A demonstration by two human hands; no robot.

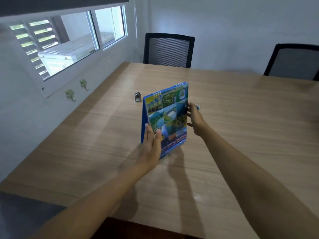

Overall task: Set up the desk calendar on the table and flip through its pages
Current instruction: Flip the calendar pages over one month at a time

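A blue desk calendar [170, 116] with white spiral rings at its top and a cover of green and blue photo tiles is upright over the middle of the wooden table [241, 135]. Its stand is spread into a tent shape, the blue back panel showing at the left. My left hand [151, 144] lies with flat fingers against the lower left edge of the cover. My right hand [195, 118] grips the right edge about halfway up. The bottom edge is blurred, so I cannot tell whether it rests on the table.
A small metal object [137, 97] stands on the table just behind the calendar's left side. Two black mesh chairs [168, 50] [293, 62] sit at the far edge. A wall with a window [69, 40] and two green hooks [70, 94] runs along the left.
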